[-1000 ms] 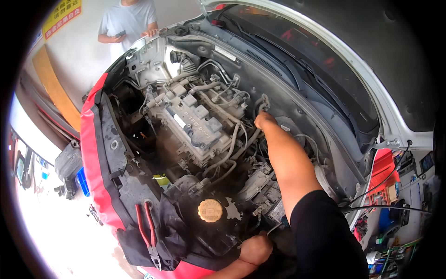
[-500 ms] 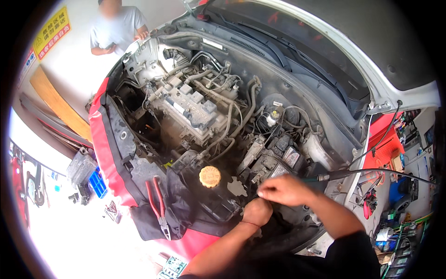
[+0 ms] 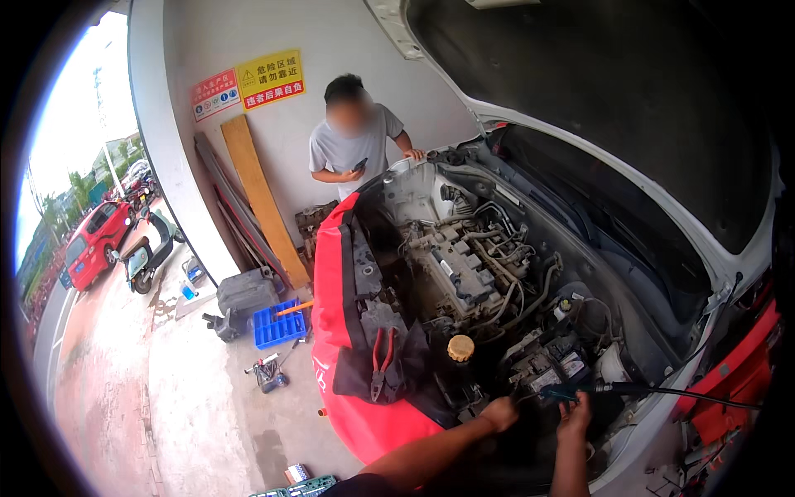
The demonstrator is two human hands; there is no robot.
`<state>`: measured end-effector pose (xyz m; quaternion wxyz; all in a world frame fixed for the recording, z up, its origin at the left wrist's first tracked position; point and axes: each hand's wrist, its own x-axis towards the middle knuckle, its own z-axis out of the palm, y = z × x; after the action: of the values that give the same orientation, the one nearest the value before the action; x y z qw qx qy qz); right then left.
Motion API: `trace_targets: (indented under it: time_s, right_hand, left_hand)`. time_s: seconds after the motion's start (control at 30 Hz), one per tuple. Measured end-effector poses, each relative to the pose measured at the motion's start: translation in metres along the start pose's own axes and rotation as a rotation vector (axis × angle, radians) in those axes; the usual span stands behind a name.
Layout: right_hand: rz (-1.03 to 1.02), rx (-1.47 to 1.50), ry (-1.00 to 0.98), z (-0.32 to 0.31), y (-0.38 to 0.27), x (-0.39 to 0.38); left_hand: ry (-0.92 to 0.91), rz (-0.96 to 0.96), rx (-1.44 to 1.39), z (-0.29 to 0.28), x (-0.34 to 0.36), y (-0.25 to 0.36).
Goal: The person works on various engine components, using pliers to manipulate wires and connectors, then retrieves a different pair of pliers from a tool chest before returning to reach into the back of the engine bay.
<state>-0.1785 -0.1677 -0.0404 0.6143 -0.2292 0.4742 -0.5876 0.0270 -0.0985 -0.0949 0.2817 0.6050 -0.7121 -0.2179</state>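
My left hand (image 3: pixel 499 414) is closed at the front of the engine bay, beside the battery (image 3: pixel 551 369). A thin dark piece seems to stick out from its fingers, too small to name. My right hand (image 3: pixel 574 417) is raised just to the right, its fingers closed around a teal-handled tool (image 3: pixel 561 392). A black hose (image 3: pixel 679 395) runs from that tool's metal coupling off to the right. The tool's working end is not clear. Left of my hands sits a yellow round cap (image 3: pixel 460 348). Red-handled pliers (image 3: pixel 383 364) lie on the dark cloth at the car's front.
The hood (image 3: pixel 596 108) stands raised above the engine (image 3: pixel 460 265). A red cover (image 3: pixel 335 273) drapes the front edge. Across the bay a person (image 3: pixel 356 141) holds a phone, one hand on the car. A blue tray (image 3: pixel 279 325) and tools lie on the floor.
My view has swung left and up. My hands have come apart; the right one has moved to the teal-handled tool and taken hold of it. The left stays closed.
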Motion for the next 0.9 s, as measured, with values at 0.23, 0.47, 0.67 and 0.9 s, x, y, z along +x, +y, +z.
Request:
trace_targets:
  time_s: [0.23,0.47,0.67,0.9]
  right_hand:
    - [-0.271,0.023,-0.12,0.046,-0.03,-0.036]
    - [-0.289,0.232,-0.351,0.04,-0.023,-0.021]
    - [-0.3,0.181,-0.525,0.056,-0.037,-0.049]
    - [-0.314,0.158,-0.579,0.043,-0.024,-0.033]
  left_hand:
    - [-0.045,-0.308,-0.164,-0.014,-0.022,0.027]
    - [-0.143,-0.366,-0.133,-0.03,-0.011,0.037]
    - [-0.279,-0.069,0.004,0.014,-0.019,-0.024]
    - [-0.26,0.116,0.595,0.052,-0.017,-0.051]
